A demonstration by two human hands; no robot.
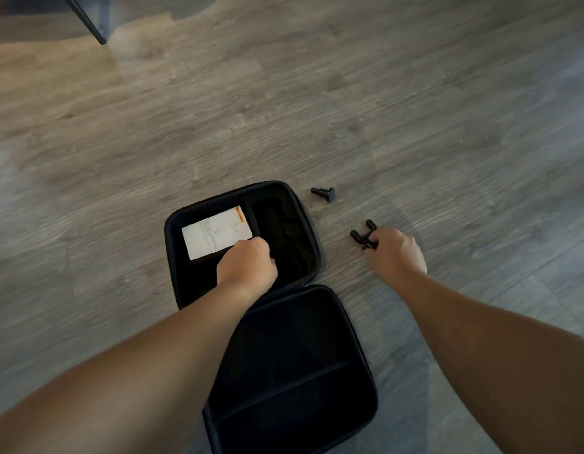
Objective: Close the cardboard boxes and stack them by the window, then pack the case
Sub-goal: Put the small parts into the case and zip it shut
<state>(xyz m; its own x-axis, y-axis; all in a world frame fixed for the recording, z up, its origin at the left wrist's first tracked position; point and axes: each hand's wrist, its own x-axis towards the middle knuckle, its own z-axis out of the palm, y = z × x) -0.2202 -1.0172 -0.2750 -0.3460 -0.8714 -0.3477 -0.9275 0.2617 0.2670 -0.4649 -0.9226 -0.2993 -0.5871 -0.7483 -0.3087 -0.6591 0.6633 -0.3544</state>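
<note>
A black zip case (pixel 311 237) lies open on the wooden floor, its lid half (pixel 293 371) spread toward me. A white leaflet (pixel 215 232) with an orange strip lies in the far half's left compartment. My left hand (pixel 246 265) reaches into that half beside the leaflet with its fingers curled; what they hold, if anything, is hidden. To the right of the case, my right hand (pixel 395 252) grips a black fork-shaped attachment (pixel 362 232) on the floor. A second black attachment (pixel 324 193) with a flat head lies loose just beyond the case's right corner.
Grey wood-plank floor (pixel 316 93) stretches all around. A thin black furniture leg (pixel 87 21) stands at the far left. No cardboard boxes or window are in view.
</note>
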